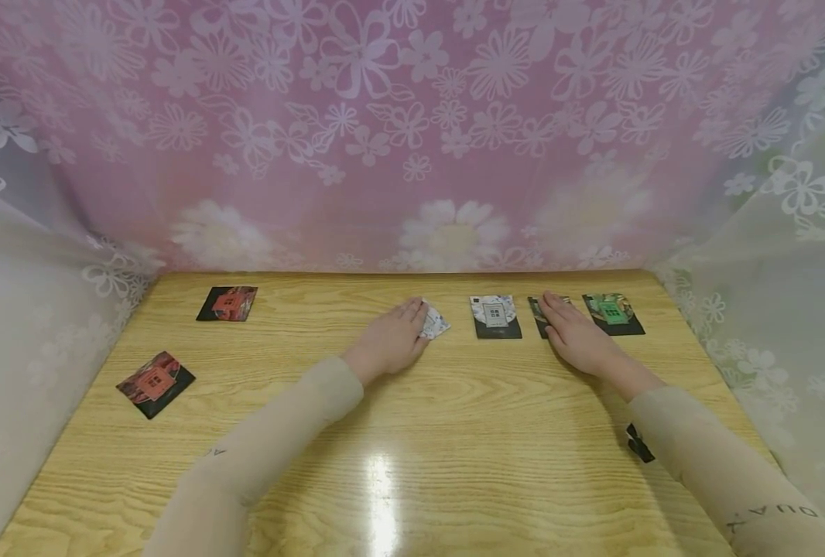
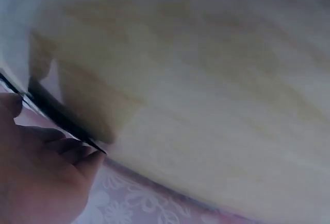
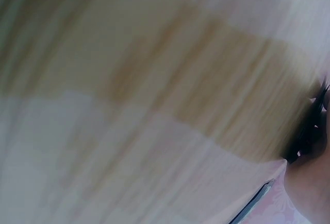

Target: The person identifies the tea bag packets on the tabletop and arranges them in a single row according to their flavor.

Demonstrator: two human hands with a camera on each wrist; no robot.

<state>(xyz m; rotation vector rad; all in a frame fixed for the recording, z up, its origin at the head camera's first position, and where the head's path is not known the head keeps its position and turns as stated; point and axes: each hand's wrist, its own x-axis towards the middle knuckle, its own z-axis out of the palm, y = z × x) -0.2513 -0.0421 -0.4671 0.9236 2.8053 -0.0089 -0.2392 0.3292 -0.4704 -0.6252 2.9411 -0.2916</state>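
In the head view my left hand (image 1: 395, 336) lies palm down over a white patterned packet (image 1: 436, 322), whose right part shows past the fingers, turned askew. The left wrist view shows the fingers (image 2: 77, 154) along the packet's dark edge (image 2: 62, 118), close over the table. My right hand (image 1: 576, 336) rests with outstretched fingers on a dark and green packet (image 1: 539, 319), mostly covered by it. Beside that hand on the right lies another green and black packet (image 1: 613, 313). Between the two hands a white and black packet (image 1: 496, 316) lies flat.
Two red and black packets lie at the left of the wooden table (image 1: 454, 433), one near the back (image 1: 227, 303) and one nearer (image 1: 155, 384). A pink flowered curtain (image 1: 412, 155) hangs behind the table's back edge. A black strap piece (image 1: 639, 443) shows at the right sleeve.
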